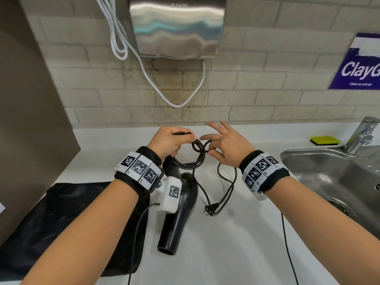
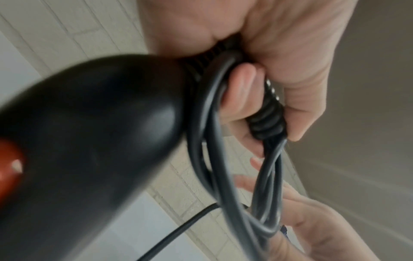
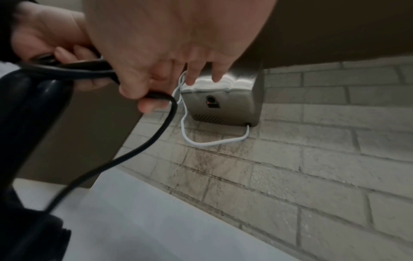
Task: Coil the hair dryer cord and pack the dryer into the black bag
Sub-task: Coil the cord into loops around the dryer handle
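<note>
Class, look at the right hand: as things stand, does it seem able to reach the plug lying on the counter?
Probably yes. The plug lies in the open, near the right hand, with nothing over it. But the fingers pinch the cord, so they would first have to let go.

I see bare white counter (image 1: 242, 239) open near and right of the hair dryer (image 1: 178, 210). The plug (image 1: 209, 209) and slack cord (image 1: 226, 182) lie across the middle of it. The black bag (image 1: 67, 214) covers the left counter and a brown panel (image 1: 30, 99) walls off that side. The sink (image 1: 333, 175) drops away on the right, with the faucet (image 1: 364, 134) and sponge (image 1: 324, 140) far right. The hand dryer (image 1: 176, 27) and its white cable (image 1: 176, 103) overhang the far wall.
</note>
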A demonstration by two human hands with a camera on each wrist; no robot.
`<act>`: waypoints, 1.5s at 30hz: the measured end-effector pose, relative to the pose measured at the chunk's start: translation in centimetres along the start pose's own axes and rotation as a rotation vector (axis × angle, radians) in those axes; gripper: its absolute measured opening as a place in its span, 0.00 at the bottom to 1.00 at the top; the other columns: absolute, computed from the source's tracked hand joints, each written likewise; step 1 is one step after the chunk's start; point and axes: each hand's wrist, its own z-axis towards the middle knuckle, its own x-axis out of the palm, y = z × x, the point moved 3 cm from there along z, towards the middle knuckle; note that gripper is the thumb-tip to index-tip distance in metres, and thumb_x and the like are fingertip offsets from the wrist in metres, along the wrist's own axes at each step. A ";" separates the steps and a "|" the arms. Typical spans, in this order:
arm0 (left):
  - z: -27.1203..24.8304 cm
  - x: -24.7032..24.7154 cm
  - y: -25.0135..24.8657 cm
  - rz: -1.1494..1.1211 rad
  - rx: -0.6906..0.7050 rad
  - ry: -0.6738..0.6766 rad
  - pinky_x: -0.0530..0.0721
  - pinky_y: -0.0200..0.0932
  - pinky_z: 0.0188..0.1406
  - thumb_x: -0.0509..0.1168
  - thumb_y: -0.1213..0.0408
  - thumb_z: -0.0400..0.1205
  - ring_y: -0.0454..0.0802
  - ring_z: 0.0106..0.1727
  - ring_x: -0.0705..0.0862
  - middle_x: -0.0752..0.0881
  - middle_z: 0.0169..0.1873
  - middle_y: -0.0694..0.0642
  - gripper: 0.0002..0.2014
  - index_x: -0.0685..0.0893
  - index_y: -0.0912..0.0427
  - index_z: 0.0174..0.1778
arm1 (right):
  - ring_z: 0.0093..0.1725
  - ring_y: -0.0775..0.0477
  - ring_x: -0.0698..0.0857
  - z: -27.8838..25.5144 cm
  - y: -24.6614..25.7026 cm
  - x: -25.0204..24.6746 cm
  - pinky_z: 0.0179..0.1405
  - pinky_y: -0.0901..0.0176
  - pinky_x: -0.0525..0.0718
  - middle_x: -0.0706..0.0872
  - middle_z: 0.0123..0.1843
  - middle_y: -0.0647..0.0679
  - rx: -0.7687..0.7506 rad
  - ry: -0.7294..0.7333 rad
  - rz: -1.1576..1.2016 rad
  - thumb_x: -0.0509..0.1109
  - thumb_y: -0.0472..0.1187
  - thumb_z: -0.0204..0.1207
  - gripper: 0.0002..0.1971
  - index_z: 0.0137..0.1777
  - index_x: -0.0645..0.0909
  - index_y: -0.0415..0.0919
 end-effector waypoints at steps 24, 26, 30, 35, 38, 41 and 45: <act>-0.3 1.0 -0.8 0.304 0.006 0.211 0.66 0.33 0.18 0.70 0.67 0.77 0.43 0.18 0.64 0.75 0.30 0.57 0.07 0.87 0.53 0.50 | 0.45 0.45 0.83 1.6 2.0 -4.3 0.45 0.55 0.78 0.83 0.56 0.50 0.401 -0.438 0.303 0.61 0.40 0.80 0.12 0.48 0.84 0.35; -0.4 1.0 -0.9 0.315 0.013 0.219 0.67 0.33 0.18 0.70 0.66 0.77 0.44 0.18 0.65 0.77 0.32 0.60 0.06 0.87 0.53 0.47 | 0.45 0.46 0.83 1.4 2.4 -4.3 0.46 0.54 0.79 0.83 0.55 0.50 0.401 -0.480 0.340 0.61 0.40 0.80 0.12 0.47 0.84 0.35; -0.4 0.7 -0.6 0.272 0.038 0.135 0.68 0.33 0.17 0.68 0.66 0.78 0.44 0.18 0.66 0.88 0.37 0.57 0.07 0.88 0.59 0.50 | 0.43 0.44 0.84 0.4 2.8 -3.6 0.43 0.52 0.81 0.85 0.54 0.47 0.375 -0.590 0.437 0.60 0.39 0.80 0.13 0.48 0.84 0.33; -0.4 -0.3 -0.1 0.142 0.048 -0.005 0.67 0.32 0.14 0.67 0.67 0.79 0.40 0.15 0.65 0.89 0.36 0.52 0.08 0.87 0.56 0.53 | 0.30 0.53 0.75 -0.9 3.2 -1.4 0.37 0.55 0.73 0.80 0.32 0.55 0.365 -0.425 0.593 0.55 0.37 0.83 0.10 0.51 0.78 0.36; -0.3 -0.7 0.1 0.133 0.056 -0.018 0.68 0.32 0.13 0.67 0.67 0.80 0.41 0.14 0.66 0.88 0.35 0.51 0.08 0.86 0.51 0.51 | 0.31 0.55 0.75 -1.6 4.1 0.2 0.39 0.57 0.74 0.79 0.34 0.54 0.360 -0.325 0.669 0.52 0.39 0.83 0.14 0.64 0.73 0.39; -0.1 -0.7 0.3 0.105 0.049 -0.073 0.68 0.33 0.13 0.67 0.66 0.80 0.41 0.13 0.66 0.88 0.34 0.53 0.06 0.87 0.54 0.48 | 0.37 0.52 0.79 -2.2 5.5 1.5 0.41 0.57 0.77 0.80 0.41 0.53 0.322 -0.326 0.677 0.51 0.43 0.80 0.20 0.70 0.68 0.38; 0.0 -0.5 0.4 0.071 0.055 -0.091 0.68 0.32 0.13 0.66 0.64 0.81 0.41 0.12 0.64 0.87 0.34 0.56 0.05 0.87 0.55 0.44 | 0.28 0.49 0.76 -1.6 5.9 3.1 0.33 0.51 0.78 0.83 0.37 0.45 0.383 -0.363 0.724 0.56 0.38 0.82 0.16 0.69 0.68 0.40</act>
